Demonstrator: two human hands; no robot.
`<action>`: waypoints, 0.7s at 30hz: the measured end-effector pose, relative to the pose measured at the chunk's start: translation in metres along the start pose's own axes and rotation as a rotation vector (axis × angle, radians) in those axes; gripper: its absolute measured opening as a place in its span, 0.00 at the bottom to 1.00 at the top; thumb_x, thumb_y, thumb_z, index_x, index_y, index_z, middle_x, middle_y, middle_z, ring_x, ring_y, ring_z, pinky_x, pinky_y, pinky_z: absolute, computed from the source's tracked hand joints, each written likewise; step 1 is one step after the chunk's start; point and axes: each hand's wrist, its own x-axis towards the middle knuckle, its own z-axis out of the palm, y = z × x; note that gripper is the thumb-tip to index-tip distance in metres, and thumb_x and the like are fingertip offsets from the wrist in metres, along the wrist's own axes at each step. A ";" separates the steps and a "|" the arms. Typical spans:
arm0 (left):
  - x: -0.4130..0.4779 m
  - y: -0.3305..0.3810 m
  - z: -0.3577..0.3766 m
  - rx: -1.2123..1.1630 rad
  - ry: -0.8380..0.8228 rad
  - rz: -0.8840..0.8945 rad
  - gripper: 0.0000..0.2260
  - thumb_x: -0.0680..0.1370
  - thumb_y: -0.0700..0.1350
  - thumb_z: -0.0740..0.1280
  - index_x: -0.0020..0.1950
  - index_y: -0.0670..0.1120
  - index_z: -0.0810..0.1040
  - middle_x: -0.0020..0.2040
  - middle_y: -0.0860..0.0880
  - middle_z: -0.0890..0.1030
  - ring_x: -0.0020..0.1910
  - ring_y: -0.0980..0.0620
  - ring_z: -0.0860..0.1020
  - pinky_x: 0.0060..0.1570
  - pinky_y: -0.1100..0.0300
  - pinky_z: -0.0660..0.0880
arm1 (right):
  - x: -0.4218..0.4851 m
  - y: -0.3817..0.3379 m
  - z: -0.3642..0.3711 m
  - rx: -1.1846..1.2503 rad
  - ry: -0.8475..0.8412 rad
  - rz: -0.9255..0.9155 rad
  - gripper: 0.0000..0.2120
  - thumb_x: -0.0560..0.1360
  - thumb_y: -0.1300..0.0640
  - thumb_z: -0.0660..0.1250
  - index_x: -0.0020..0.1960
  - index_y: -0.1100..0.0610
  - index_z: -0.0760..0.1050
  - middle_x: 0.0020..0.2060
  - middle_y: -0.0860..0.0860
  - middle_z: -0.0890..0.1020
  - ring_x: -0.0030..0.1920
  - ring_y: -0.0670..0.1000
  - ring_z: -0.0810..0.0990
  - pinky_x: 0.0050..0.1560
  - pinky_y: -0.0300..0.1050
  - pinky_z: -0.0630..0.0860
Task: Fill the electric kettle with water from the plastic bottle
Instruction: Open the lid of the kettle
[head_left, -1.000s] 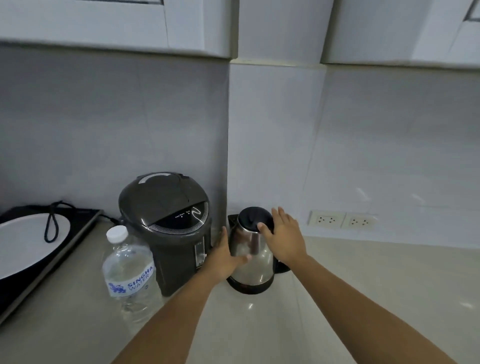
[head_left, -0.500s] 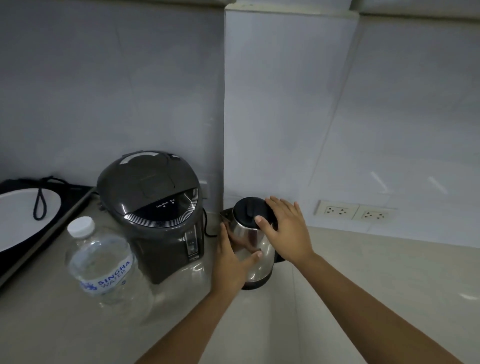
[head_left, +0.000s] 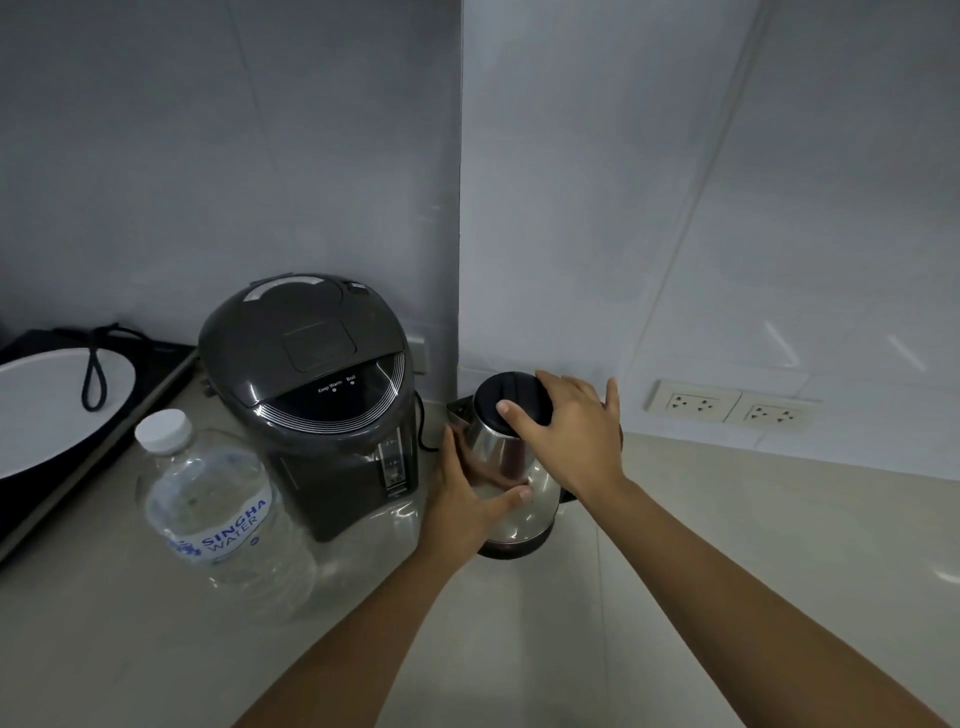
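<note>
At the far left of the table, a black cooktop carries a white plate with a dark cord loop lying over it, none of it part of your job. Next comes the plastic bottle, upright near the table's front edge, its white cap on and clear water showing through the wall almost to the shoulder, so nothing has been poured. Behind it stands a dark grey hot-water dispenser, lid down, contents unseen. Just to its right, in the wall corner, sits the electric kettle, and both of your hands are on it: your left hand wraps the steel body from the left side, thumb across the front, while your right hand lies over the black lid and the handle side, thumb pressed on the lid's front edge. The lid is closed, so whether the kettle holds any water cannot be told. You appear to be at the opening step; the next move likely calls for steadying the body while the lid is freed, then uncapping the bottle. Twin wall sockets sit at the right, with nothing plugged in.
</note>
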 end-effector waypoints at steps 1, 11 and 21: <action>0.000 -0.002 0.001 0.007 0.005 0.011 0.62 0.58 0.69 0.76 0.80 0.58 0.40 0.81 0.52 0.53 0.79 0.51 0.56 0.72 0.53 0.59 | 0.000 -0.001 -0.001 -0.020 -0.001 0.004 0.38 0.71 0.26 0.51 0.65 0.52 0.75 0.57 0.49 0.83 0.64 0.51 0.75 0.74 0.61 0.46; 0.000 -0.009 0.000 0.056 0.007 0.049 0.61 0.59 0.71 0.74 0.80 0.58 0.39 0.81 0.54 0.53 0.79 0.52 0.56 0.67 0.60 0.59 | 0.003 -0.014 -0.006 -0.183 0.007 -0.017 0.29 0.75 0.34 0.54 0.57 0.55 0.79 0.41 0.49 0.84 0.48 0.52 0.82 0.74 0.61 0.46; 0.001 -0.010 -0.005 0.077 -0.012 0.051 0.61 0.58 0.72 0.74 0.80 0.59 0.41 0.81 0.53 0.57 0.78 0.51 0.59 0.71 0.54 0.63 | 0.009 -0.019 -0.013 -0.246 -0.070 -0.086 0.21 0.79 0.44 0.53 0.62 0.53 0.77 0.37 0.51 0.84 0.41 0.53 0.83 0.75 0.56 0.47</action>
